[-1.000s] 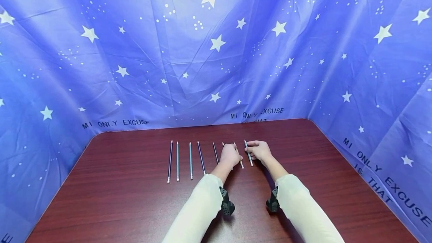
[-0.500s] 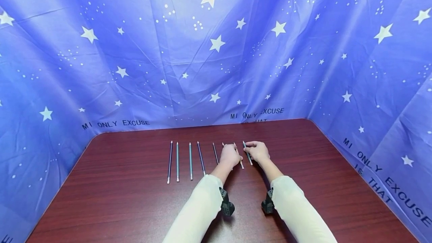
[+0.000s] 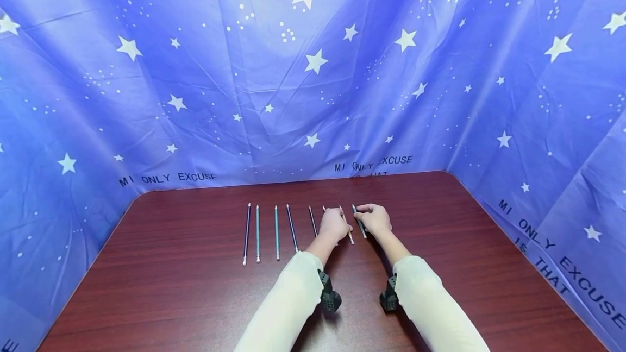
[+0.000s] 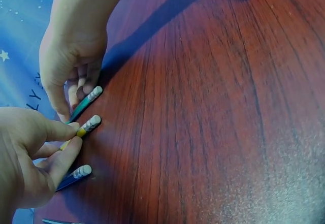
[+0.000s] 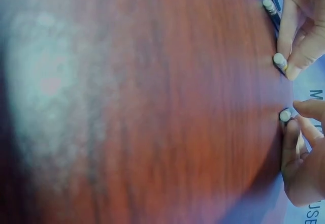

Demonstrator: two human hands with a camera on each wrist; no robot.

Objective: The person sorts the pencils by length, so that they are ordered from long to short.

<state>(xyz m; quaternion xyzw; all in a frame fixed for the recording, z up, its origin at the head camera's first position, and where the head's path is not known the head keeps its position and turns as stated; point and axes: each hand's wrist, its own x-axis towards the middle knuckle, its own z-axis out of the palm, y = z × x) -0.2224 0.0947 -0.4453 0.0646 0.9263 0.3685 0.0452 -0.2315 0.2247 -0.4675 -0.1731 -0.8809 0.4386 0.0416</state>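
In the head view my left hand (image 3: 335,225) pinches a yellow pencil (image 3: 350,237) lying on the table. The left wrist view shows thumb and finger on its yellow shaft, just behind the white eraser (image 4: 95,120). To the right, my right hand (image 3: 375,219) holds a green pencil (image 3: 361,227) between thumb and fingers, its tip pointing away from me. A small gap separates these two pencils. Beside the left hand lies a dark pencil (image 4: 75,177), partly hidden by that hand.
Further left, several pencils lie roughly parallel: a dark blue one (image 3: 246,234), a teal one (image 3: 258,234), another teal one (image 3: 277,232), a second dark blue one (image 3: 291,227) and a dark one (image 3: 313,220). A star-printed curtain (image 3: 274,69) rises behind the brown table (image 3: 171,287).
My right hand has shifted slightly left with the green pencil, bringing it nearer the yellow one. The left hand and the other pencils have stayed where they were.
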